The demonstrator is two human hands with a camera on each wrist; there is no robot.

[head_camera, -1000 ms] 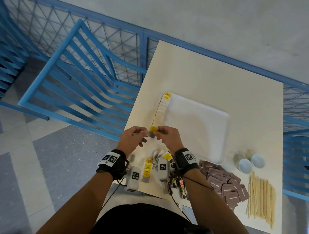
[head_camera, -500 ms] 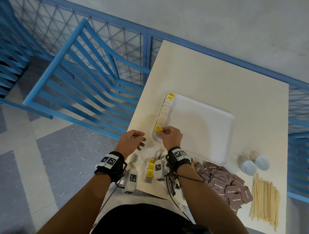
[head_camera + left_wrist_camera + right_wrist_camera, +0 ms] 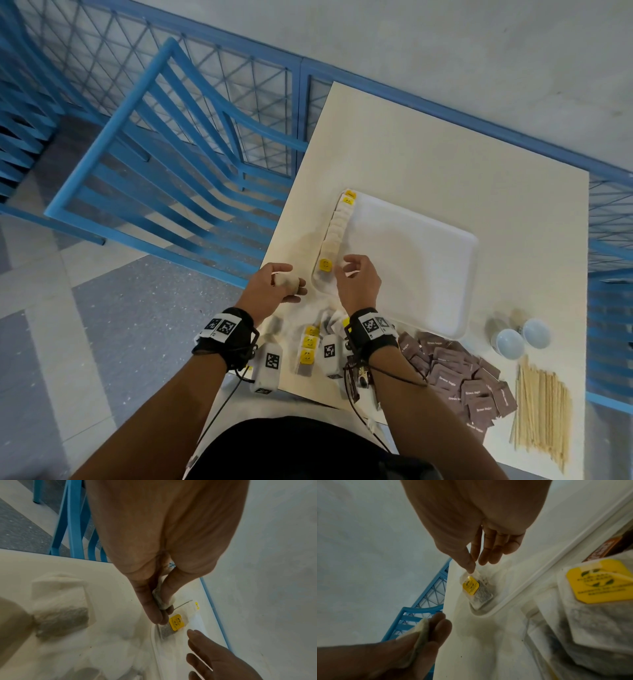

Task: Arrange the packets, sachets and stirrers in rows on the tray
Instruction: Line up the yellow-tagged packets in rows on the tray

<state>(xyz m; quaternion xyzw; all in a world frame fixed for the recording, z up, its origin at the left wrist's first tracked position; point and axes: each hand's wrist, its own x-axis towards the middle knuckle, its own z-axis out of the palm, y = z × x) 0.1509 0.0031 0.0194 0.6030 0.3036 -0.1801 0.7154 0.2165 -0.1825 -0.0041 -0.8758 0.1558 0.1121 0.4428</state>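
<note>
White tray (image 3: 411, 260), centre-right of head view: tea sachets (image 3: 337, 226) in one row along its left edge, nearest one (image 3: 475, 588) yellow-tagged. Left hand (image 3: 274, 287) pinches a sachet (image 3: 161, 600) beside the tray. Right hand (image 3: 358, 282) hovers, fingers loose, holding nothing. Only head view shows brown packets (image 3: 459, 373) and stirrers (image 3: 541, 411), lower right.

The tray (image 3: 428, 260) at centre frame looks like matt white plastic or foam, smooth all over. The tea bags (image 3: 337, 224) lined along its left rim are soft, fibrous filter paper with glossy yellow card tags (image 3: 471, 586). The table (image 3: 428, 154) is a smooth, pale cream laminate with little shine. At lower right, the brown sachets (image 3: 462, 380) look like matt printed paper, and the stirrers (image 3: 541, 411) are bare pale wood. The chair (image 3: 164, 164) at upper left seems painted blue metal, faintly glossy.
</note>
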